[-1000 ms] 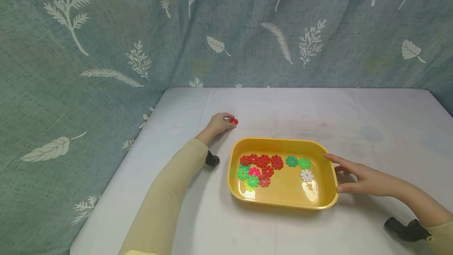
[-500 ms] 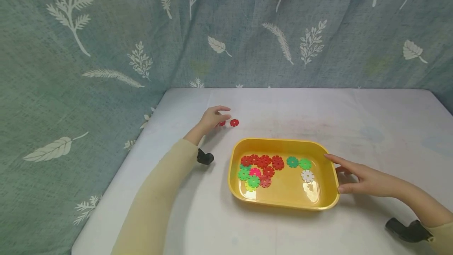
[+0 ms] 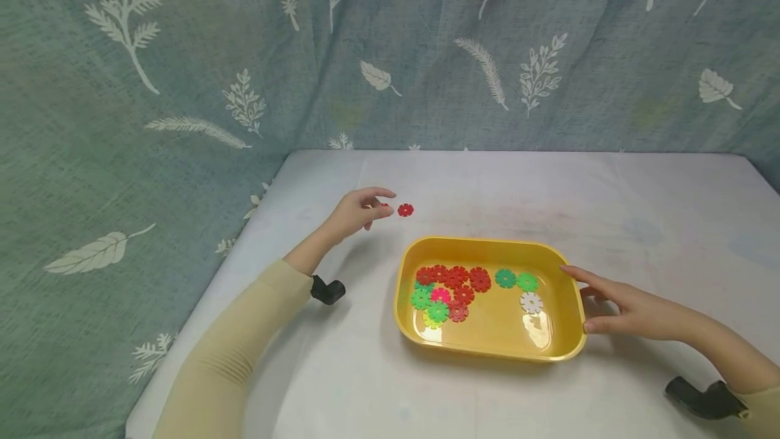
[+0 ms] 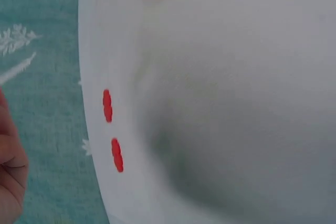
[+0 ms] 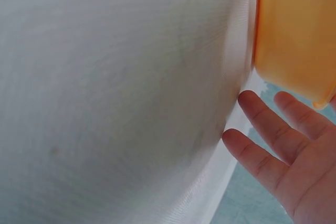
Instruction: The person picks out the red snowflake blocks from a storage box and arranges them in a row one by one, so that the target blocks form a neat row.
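Two red notched plastic discs lie on the table beyond the tray. The right one [image 3: 405, 210] shows fully in the head view, while the other is mostly hidden behind my left hand [image 3: 356, 214]. That hand hovers beside them, fingers loosely bent, nothing between thumb and fingertips. Both red discs [image 4: 116, 155] show apart from the hand in the left wrist view. My right hand [image 3: 634, 309] rests at the right end of the yellow tray [image 3: 487, 351], forefinger and thumb touching its rim. Its other fingers [image 5: 273, 127] extend outside the tray's wall in the right wrist view.
Inside the tray, several red, pink, green and yellow discs [image 3: 457, 278] cluster at the left. Two green discs [image 3: 516, 280] and a white disc [image 3: 531, 303] lie toward the right. A leaf-patterned cloth [image 3: 426, 53] hangs behind the white-covered table [image 3: 640, 222].
My left hand has let go of a red disc, leaving it on the table beside another, and has drawn back left. The right hand stays at the tray's rim.
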{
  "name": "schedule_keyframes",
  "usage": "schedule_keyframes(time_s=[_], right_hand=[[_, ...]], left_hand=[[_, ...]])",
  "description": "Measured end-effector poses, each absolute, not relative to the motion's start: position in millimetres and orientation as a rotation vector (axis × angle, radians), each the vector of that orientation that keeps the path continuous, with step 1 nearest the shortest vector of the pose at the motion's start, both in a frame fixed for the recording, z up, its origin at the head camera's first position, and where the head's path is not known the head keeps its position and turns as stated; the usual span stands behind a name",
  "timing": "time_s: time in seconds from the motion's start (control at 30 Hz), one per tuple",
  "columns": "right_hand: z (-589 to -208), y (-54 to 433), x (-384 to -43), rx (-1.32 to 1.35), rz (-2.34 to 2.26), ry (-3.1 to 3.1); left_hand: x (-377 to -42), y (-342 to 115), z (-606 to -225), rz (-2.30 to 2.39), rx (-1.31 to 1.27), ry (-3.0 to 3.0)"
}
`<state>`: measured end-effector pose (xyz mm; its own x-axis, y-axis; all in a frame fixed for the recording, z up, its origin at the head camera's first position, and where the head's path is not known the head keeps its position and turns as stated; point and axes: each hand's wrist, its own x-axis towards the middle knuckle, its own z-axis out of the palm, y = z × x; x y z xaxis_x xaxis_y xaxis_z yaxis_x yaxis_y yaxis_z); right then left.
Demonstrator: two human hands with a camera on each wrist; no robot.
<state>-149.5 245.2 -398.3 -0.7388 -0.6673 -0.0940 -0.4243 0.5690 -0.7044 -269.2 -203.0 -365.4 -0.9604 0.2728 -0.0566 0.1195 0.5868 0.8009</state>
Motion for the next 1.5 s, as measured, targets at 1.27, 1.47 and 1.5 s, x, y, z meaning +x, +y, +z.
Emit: schedule_keyframes(time_s=[1.27, 1.47, 1.5], right_hand=[[-328.4, 222.6, -162.9, -0.969, -0.82, 2.594], [-312.1, 191.9, -167.3, -1.054, -0.743, 2.537], [-311.6, 187.2, -168.8, -1.082, -0.716, 2.536]], left_hand=[[-188.3, -203.7, -389.3, 0.977, 1.028, 2.522], [-188.7, -203.4, -387.5, 0.983, 1.012, 2.486], [-188.8, -203.3, -387.4, 0.979, 1.012, 2.477]])
